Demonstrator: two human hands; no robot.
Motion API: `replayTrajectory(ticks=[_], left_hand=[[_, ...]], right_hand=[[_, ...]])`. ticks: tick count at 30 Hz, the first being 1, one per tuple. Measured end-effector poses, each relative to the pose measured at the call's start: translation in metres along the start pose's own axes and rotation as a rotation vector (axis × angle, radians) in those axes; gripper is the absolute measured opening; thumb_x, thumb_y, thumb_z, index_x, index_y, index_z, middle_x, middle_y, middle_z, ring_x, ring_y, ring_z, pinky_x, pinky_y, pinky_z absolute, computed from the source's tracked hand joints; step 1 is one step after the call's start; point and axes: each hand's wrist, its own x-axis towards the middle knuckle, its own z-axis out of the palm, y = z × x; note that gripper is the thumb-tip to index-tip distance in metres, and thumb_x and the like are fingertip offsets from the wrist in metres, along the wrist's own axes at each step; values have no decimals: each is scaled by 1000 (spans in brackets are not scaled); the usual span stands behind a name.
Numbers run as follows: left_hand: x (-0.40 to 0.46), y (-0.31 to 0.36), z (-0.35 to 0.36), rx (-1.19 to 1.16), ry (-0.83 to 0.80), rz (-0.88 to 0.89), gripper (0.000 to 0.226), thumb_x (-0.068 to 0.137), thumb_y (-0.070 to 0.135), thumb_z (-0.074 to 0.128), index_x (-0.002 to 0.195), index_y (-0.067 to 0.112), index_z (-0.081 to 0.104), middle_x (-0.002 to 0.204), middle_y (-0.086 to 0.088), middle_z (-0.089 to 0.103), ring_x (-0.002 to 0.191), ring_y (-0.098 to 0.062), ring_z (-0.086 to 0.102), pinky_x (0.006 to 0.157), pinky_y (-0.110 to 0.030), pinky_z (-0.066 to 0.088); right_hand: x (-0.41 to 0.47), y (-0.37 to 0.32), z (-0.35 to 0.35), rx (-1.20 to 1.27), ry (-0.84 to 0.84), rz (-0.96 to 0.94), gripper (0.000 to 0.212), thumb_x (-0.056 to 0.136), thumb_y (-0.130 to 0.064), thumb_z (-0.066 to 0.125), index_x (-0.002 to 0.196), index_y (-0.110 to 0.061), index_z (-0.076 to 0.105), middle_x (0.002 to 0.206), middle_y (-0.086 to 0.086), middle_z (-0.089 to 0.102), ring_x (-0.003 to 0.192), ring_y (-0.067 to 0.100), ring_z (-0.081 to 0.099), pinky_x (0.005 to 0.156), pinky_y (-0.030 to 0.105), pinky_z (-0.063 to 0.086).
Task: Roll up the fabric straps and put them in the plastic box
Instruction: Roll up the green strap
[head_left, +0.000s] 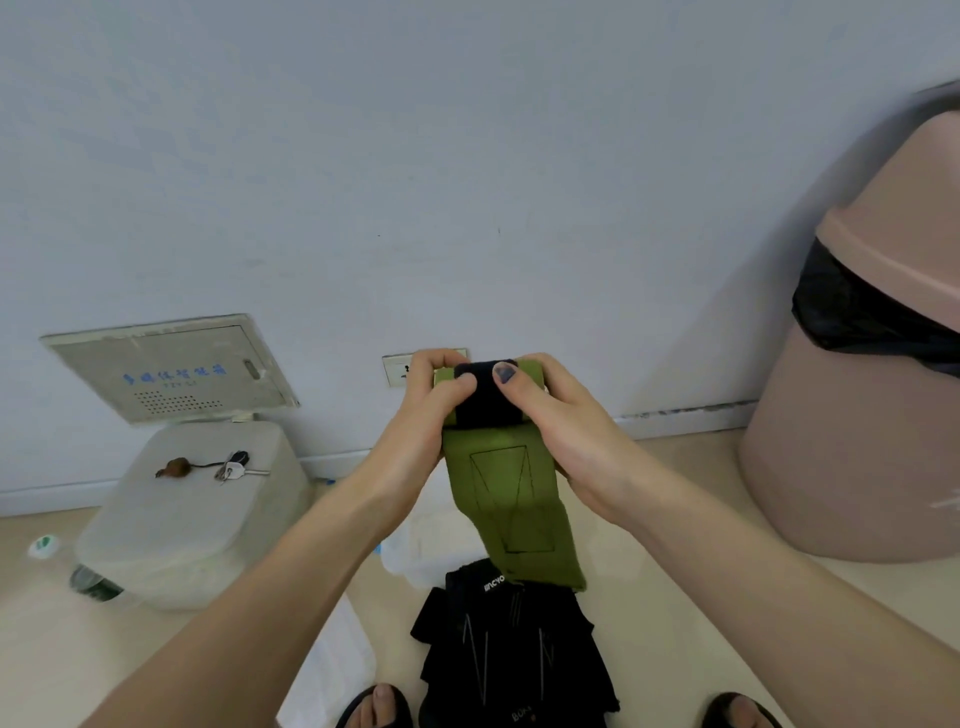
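Both hands are raised in front of the wall, holding one green fabric strap (506, 499) at its upper end. The left hand (423, 415) grips the left side of the rolled top, fingers (441, 361) curled over the far edge and thumb pressed on the near face. The right hand (558, 421) grips the right side in the same way, its thumb lying on a black patch (485, 402) at the top of the strap. That thumbnail carries dark polish. The fingers of both hands are closed round the strap; neither hand is slack.

The upper end of the strap is turned over into a partial roll between the two hands. The remainder hangs straight down, unrolled, showing black stitched lines in a box pattern. Its lower end reaches a heap of black straps (511, 649) on the floor (675, 597); whether it touches the heap cannot be told.

A translucent plastic box (192, 519) with its lid on stands on the floor to the left, well apart from the hands. On the lid lie a bunch of keys (236, 467) and a small brown object. A grey wall panel (171, 369) with blue lettering is behind the box. A pink bin (852, 415) with a black liner stands at the right. Two sandalled feet show at the bottom edge.
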Motion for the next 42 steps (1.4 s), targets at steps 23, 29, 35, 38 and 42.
replayTrajectory(ticks=[23, 29, 35, 38, 42], left_hand=[[-5, 0, -6, 39, -103, -30, 43, 87, 44, 62, 125, 25, 56, 120, -5, 72, 113, -21, 71, 101, -48, 55], [-6, 3, -6, 71, -74, 68, 27, 83, 27, 59, 108, 36, 61, 108, -2, 69, 103, -23, 66, 102, -59, 49], [-7, 4, -6, 52, -82, 74, 35, 77, 24, 59, 108, 39, 61, 110, -1, 69, 103, -24, 67, 104, -62, 47], [-4, 0, -7, 27, -72, 15, 42, 71, 53, 67, 111, 45, 61, 113, 4, 74, 113, -26, 70, 107, -61, 48], [-5, 0, -8, 14, -65, -9, 51, 77, 57, 66, 123, 38, 58, 121, -2, 72, 114, -27, 70, 105, -62, 49]], right_hand=[[-5, -3, -8, 110, -46, -51, 16, 100, -26, 65, 115, -21, 66, 98, 2, 72, 95, 16, 71, 77, 30, 55], [-10, -3, -6, 81, -112, 80, 34, 99, -47, 61, 127, -27, 60, 118, -1, 75, 103, 18, 75, 89, 42, 62], [-13, -4, -3, 45, -59, -3, 30, 100, -36, 64, 122, -16, 59, 104, 3, 75, 98, 24, 76, 84, 44, 62], [-15, -4, -3, 39, -69, -27, 26, 101, -29, 64, 122, -16, 58, 112, 11, 74, 97, 20, 76, 81, 40, 62], [-15, -6, -3, 46, -88, -46, 26, 100, -27, 65, 123, -17, 58, 117, 15, 72, 100, 21, 75, 83, 41, 63]])
